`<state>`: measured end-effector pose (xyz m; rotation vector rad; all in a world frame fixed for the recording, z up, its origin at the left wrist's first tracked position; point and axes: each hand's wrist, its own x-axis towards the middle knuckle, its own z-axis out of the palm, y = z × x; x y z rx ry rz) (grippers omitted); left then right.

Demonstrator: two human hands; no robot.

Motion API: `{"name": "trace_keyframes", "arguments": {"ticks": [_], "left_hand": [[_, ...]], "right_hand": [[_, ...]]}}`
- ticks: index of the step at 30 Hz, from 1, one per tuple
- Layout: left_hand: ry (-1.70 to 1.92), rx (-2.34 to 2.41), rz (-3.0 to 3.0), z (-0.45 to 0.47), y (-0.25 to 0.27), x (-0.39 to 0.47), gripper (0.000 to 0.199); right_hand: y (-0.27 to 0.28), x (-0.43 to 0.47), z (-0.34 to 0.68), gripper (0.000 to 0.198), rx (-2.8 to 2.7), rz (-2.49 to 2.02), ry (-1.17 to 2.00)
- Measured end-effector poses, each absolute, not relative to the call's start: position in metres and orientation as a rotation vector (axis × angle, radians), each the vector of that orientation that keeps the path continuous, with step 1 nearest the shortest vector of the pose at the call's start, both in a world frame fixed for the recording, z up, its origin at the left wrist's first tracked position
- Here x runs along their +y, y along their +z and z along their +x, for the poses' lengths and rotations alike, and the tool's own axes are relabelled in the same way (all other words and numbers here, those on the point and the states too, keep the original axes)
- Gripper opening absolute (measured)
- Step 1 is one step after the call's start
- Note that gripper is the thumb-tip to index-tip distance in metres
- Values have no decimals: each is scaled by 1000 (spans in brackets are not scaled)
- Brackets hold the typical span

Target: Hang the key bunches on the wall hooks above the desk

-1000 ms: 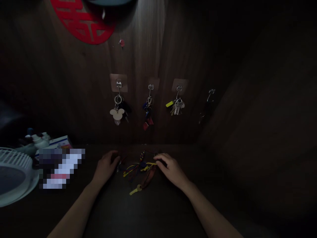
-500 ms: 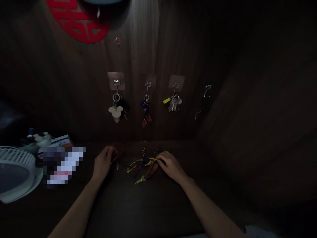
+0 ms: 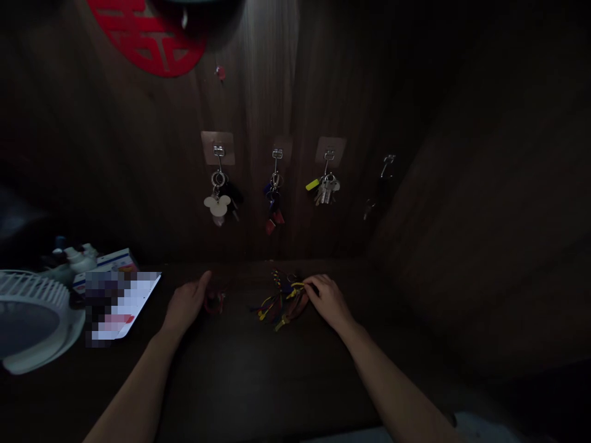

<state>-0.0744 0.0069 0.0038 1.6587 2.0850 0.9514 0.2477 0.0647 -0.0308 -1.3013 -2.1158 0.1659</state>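
Observation:
In the head view, my left hand [image 3: 183,304] rests low over the dark surface at left, its thumb stretched out and its other fingers partly lost in shadow. Right beside it lies a small red cord loop [image 3: 214,301] with something metallic on it. My right hand [image 3: 329,303] pinches a yellow cord at the right side of a bundle of keys and colourful cords [image 3: 281,301]. That bundle spreads on the surface, with a brass-coloured key [image 3: 281,323] at its near side and a beaded strand [image 3: 276,278] at the back.
Key bunches hang from wall hooks: one with a white mouse-shaped tag [image 3: 217,204], one with red tags [image 3: 273,206], one with a yellow tag [image 3: 313,184], and a dark one [image 3: 369,208]. A white slatted object [image 3: 34,320], bottles [image 3: 76,258] and papers [image 3: 138,301] stand at left.
My right hand has slid right, dragging the cord-and-key bundle with it. The red cord now lies in a small loop, and my left thumb has lifted away from it.

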Motion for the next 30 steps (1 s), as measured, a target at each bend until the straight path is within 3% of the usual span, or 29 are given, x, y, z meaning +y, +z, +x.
{"name": "trace_keyframes", "arguments": {"ticks": [4,18,26,30], "left_hand": [[860,1921,1763,-68,5,4,63],[1017,1937,1888,-61,-1,5,33],[900,1982,1906,-58,-10,8,19],[994,1920,1825,-58,-9,8,19]], "right_hand": [[-32,66,249,14,-2100,-1309,164],[-32,67,249,16,-2106,-1288,171],[-34,68,248,15,-2087,-1285,156],[-29,65,245,17,-2058,-1268,144]]}}
